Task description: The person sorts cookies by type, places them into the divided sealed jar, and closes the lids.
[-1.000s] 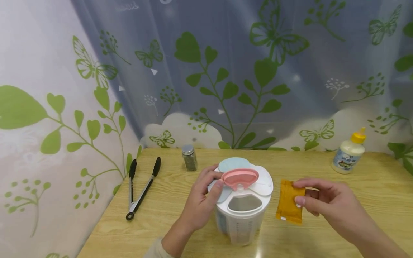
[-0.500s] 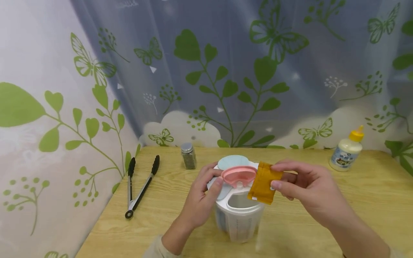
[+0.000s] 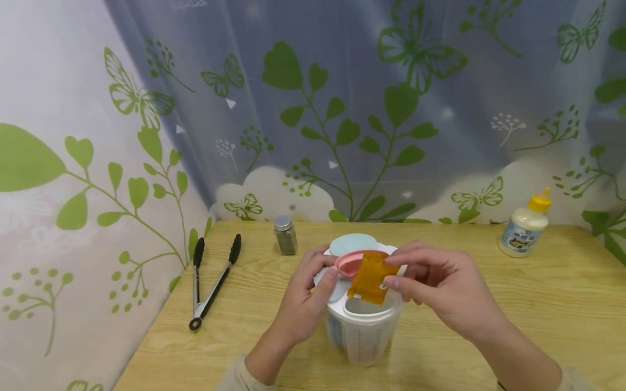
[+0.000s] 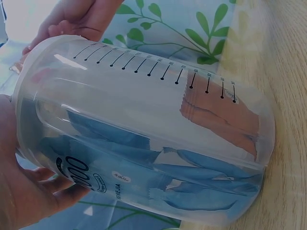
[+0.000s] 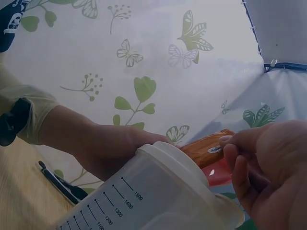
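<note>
A clear storage canister (image 3: 364,339) with a white sectioned lid stands on the table. Its pink flap (image 3: 348,263) is raised beside a front opening. My left hand (image 3: 304,298) grips the lid's left side, thumb near the flap. My right hand (image 3: 442,282) pinches an orange-brown sachet (image 3: 370,279) by its right edge, over the canister's lid and partly above the opening; it covers part of the flap. Through the wall in the left wrist view, blue packets (image 4: 206,177) fill one compartment and another orange sachet (image 4: 218,115) lies at the bottom of a second.
Black-tipped metal tongs (image 3: 215,293) lie spread on the left of the wooden table (image 3: 166,353). Behind the canister, to the left, stands a small spice jar (image 3: 286,235). A yellow-capped squeeze bottle (image 3: 523,232) stands at the back right. A leaf-patterned curtain (image 3: 332,136) hangs behind.
My right hand has carried the sachet leftward from beside the canister to over its lid. The left hand keeps its hold on the lid, and the canister stays in place.
</note>
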The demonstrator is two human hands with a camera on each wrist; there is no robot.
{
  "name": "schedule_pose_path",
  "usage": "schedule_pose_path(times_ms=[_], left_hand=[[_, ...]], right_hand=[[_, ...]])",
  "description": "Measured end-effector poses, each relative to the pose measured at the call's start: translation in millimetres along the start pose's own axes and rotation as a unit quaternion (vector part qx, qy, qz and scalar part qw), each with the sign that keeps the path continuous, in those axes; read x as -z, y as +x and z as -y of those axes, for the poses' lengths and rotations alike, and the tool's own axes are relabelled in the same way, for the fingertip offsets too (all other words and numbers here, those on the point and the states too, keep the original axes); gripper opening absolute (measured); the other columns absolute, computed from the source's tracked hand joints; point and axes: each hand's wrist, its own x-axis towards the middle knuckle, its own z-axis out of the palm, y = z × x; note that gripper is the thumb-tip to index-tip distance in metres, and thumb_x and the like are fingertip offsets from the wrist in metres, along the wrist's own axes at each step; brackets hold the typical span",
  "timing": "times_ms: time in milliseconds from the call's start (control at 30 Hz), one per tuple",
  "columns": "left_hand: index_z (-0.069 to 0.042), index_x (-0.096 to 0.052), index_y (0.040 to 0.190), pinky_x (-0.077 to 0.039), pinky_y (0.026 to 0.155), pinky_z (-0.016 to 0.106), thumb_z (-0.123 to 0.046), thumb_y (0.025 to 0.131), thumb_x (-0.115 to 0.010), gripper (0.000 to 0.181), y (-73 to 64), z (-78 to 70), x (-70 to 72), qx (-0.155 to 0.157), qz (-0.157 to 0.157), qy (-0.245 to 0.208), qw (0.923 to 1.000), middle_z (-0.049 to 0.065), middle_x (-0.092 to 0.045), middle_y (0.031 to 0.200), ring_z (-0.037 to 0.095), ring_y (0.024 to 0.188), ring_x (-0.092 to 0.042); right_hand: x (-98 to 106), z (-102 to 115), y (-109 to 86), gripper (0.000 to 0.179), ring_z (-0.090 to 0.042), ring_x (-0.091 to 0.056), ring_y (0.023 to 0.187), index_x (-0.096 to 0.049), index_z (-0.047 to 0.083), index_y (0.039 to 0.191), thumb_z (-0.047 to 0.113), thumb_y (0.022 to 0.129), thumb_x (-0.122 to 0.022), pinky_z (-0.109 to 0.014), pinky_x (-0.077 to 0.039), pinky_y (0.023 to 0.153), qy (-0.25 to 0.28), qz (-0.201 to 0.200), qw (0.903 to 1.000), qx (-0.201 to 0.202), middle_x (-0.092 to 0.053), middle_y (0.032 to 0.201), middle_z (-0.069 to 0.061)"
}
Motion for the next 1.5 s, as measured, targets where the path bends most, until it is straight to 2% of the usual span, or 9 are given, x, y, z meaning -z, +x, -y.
schedule_pose_path(times_ms=[133, 267, 367, 700, 933, 1200, 1300, 1433, 1500], left_hand=[[-0.015, -0.067, 0.111, -0.049, 0.105, 0.044, -0.018, 0.103, -0.051, 0.018, -0.5, -0.7, -0.2, 0.003, 0.002, -0.005, 1.0000, 0.003, -0.053, 0.140, 0.024, 0.137, -0.046], [-0.016, -0.067, 0.111, -0.048, 0.105, 0.046, -0.019, 0.103, -0.051, 0.018, -1.4, -3.1, 1.0, 0.009, 0.003, -0.003, 0.9999, 0.003, -0.053, 0.141, 0.023, 0.137, -0.046], [-0.017, -0.067, 0.112, -0.047, 0.106, 0.047, -0.019, 0.103, -0.051, 0.018, -0.9, -3.6, 1.3, 0.010, 0.004, -0.004, 0.9999, 0.002, -0.053, 0.141, 0.022, 0.138, -0.045], [-0.016, -0.067, 0.112, -0.050, 0.103, 0.044, -0.018, 0.103, -0.050, 0.019, -0.8, -2.7, 1.9, 0.007, 0.003, -0.006, 1.0000, 0.003, -0.053, 0.140, 0.022, 0.137, -0.046], [-0.015, -0.067, 0.112, -0.051, 0.102, 0.040, -0.016, 0.103, -0.050, 0.019, -0.2, -1.2, 1.4, -0.001, 0.004, -0.004, 1.0000, 0.004, -0.054, 0.140, 0.023, 0.137, -0.046], [-0.014, -0.066, 0.110, -0.049, 0.103, 0.042, -0.015, 0.103, -0.050, 0.018, -1.1, -1.0, 0.6, -0.019, -0.007, 0.003, 0.9998, 0.006, -0.054, 0.140, 0.026, 0.137, -0.046], [-0.016, -0.067, 0.112, -0.044, 0.108, 0.047, -0.016, 0.104, -0.046, 0.022, -1.1, -0.5, 0.2, -0.020, -0.007, 0.009, 0.9997, 0.004, -0.055, 0.139, 0.024, 0.138, -0.046], [-0.021, -0.067, 0.116, -0.040, 0.110, 0.053, -0.019, 0.106, -0.044, 0.025, -0.7, -1.1, 0.2, -0.001, 0.001, 0.011, 0.9999, 0.000, -0.053, 0.141, 0.019, 0.140, -0.044], [-0.023, -0.066, 0.116, -0.040, 0.111, 0.052, -0.021, 0.104, -0.047, 0.023, -0.6, -1.9, 0.5, 0.010, 0.007, 0.009, 0.9999, -0.001, -0.052, 0.142, 0.018, 0.140, -0.043]], right_hand=[[1, -1, -3.2, 0.024, -0.017, -0.057, 0.055, -0.073, 0.004, 0.110, -0.004, 0.088, -0.071, -0.031, -0.049, 0.048, -0.037, 0.017, 0.9989, -0.022, -0.071, 0.089, 0.000], [3, -4, -6.6, 0.020, -0.017, -0.058, 0.053, -0.073, 0.006, 0.110, 0.005, 0.090, -0.072, -0.031, -0.049, 0.048, -0.054, 0.006, 0.9953, -0.080, -0.070, 0.072, 0.004], [5, -6, -6.5, 0.019, -0.015, -0.059, 0.054, -0.073, 0.006, 0.108, 0.007, 0.089, -0.073, -0.030, -0.050, 0.049, -0.061, -0.009, 0.9934, -0.097, -0.071, 0.074, 0.005], [7, -17, -5.1, 0.026, -0.010, -0.057, 0.052, -0.072, 0.007, 0.111, -0.005, 0.089, -0.069, -0.028, -0.046, 0.045, 0.016, -0.013, 0.9979, -0.061, -0.076, 0.089, 0.005], [2, -20, -6.8, 0.017, -0.010, -0.055, 0.051, -0.069, 0.000, 0.108, 0.000, 0.091, -0.069, -0.031, -0.045, 0.043, 0.007, -0.028, 0.9959, -0.086, -0.076, 0.091, 0.006], [3, -22, -6.1, 0.029, -0.013, -0.057, 0.051, -0.061, 0.011, 0.123, 0.001, 0.096, -0.062, -0.028, -0.047, 0.047, 0.046, -0.028, 0.9937, -0.098, -0.076, 0.093, 0.003], [7, -27, -6.4, 0.027, -0.016, -0.053, 0.050, -0.063, 0.011, 0.123, 0.000, 0.100, -0.054, -0.031, -0.044, 0.044, 0.057, -0.010, 0.9960, -0.068, -0.069, 0.081, 0.001], [16, -34, -5.4, 0.030, -0.020, -0.043, 0.048, -0.074, 0.010, 0.098, -0.001, 0.103, -0.046, -0.034, -0.039, 0.050, 0.016, 0.010, 0.9994, -0.028, -0.050, 0.057, -0.004], [20, -37, -4.0, 0.031, -0.022, -0.040, 0.049, -0.074, 0.008, 0.093, -0.001, 0.103, -0.045, -0.035, -0.037, 0.053, -0.006, 0.007, 0.9998, -0.020, -0.044, 0.054, -0.007]])
